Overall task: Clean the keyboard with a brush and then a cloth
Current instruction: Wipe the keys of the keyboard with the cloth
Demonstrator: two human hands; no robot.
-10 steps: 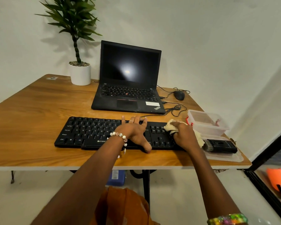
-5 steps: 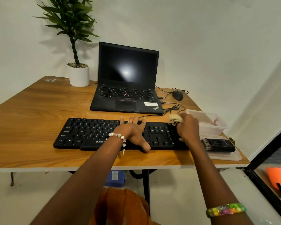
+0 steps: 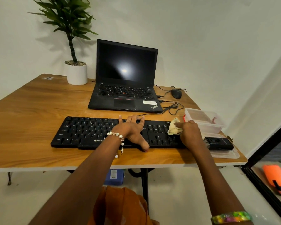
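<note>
She's on the cloth stage now. The keyboard (image 3: 113,133) lies across the near half of the desk (image 3: 31,111), at six o'clock from the laptop (image 3: 125,82). Her left hand (image 3: 131,131) lies flat over the middle keys, fingers straight and spread, pinning the board. Her right hand (image 3: 189,133) pinches the bunched cream cloth (image 3: 173,128), which a second ago sat lower on the number pad and has since been swept up to the pad's far edge, about twelve o'clock of where it was. I'd say the right end is nearly wiped. The brush (image 3: 218,143) rests at three o'clock, on a clear lid (image 3: 225,154) just beside the keyboard.
</note>
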